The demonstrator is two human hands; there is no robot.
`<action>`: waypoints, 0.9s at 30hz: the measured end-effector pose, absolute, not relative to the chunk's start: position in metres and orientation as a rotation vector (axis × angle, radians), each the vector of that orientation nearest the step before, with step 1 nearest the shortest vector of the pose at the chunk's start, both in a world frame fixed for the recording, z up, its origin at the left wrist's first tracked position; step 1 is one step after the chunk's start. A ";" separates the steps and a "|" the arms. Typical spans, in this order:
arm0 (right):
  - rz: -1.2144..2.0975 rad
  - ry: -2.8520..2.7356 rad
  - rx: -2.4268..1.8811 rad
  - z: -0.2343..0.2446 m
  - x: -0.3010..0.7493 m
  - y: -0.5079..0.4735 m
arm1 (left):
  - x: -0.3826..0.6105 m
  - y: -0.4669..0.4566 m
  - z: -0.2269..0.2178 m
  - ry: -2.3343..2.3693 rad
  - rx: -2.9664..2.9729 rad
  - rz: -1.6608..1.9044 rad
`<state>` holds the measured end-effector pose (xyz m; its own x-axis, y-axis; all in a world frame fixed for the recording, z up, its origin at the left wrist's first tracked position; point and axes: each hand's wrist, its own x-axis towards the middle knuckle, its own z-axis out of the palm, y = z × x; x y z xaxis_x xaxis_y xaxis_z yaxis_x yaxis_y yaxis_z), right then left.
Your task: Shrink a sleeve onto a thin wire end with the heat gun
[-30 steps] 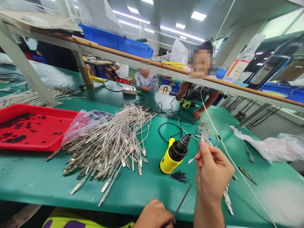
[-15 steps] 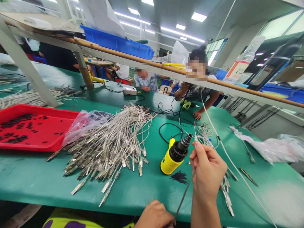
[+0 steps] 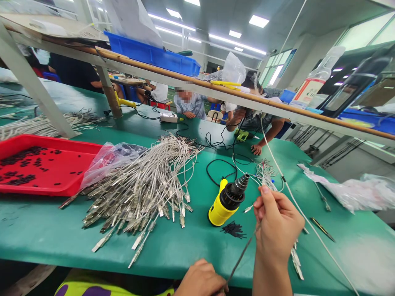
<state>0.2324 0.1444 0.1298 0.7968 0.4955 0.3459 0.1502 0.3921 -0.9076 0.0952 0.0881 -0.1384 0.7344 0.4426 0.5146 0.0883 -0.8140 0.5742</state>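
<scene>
My right hand point(image 3: 277, 220) is closed in a pinch on a thin grey cable point(image 3: 242, 257), just right of the yellow heat gun point(image 3: 224, 205). The heat gun stands with its metal nozzle tilted upward. At the bottom edge, my left hand point(image 3: 200, 279) is closed around the lower part of the same cable; its fingertips are partly cut off. Small black tubes point(image 3: 233, 230) lie in a little heap at the foot of the heat gun. Behind and below my right hand lie more USB cables point(image 3: 296, 263), partly hidden by it.
A large pile of USB cables point(image 3: 138, 185) covers the middle left. Beside it sits a red tray point(image 3: 61, 164) with black pieces. Tweezers point(image 3: 322, 229) and a plastic bag point(image 3: 354, 191) lie at right. A shelf point(image 3: 185, 80) crosses overhead; a co-worker's hand point(image 3: 256, 149) rests across the table.
My right hand has moved slightly right, away from the heat gun's nozzle, with the cable in its pinch. My left hand has stayed almost in place. The co-worker opposite has lowered their head.
</scene>
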 end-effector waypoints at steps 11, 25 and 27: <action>0.163 -0.630 -1.139 0.130 0.236 0.144 | 0.096 0.087 -0.141 0.412 2.349 0.961; -0.154 -0.808 -1.212 0.129 0.235 0.137 | 0.090 0.087 -0.136 0.508 2.441 0.779; -0.136 -0.848 -1.217 0.129 0.233 0.138 | 0.091 0.087 -0.138 0.509 2.449 0.797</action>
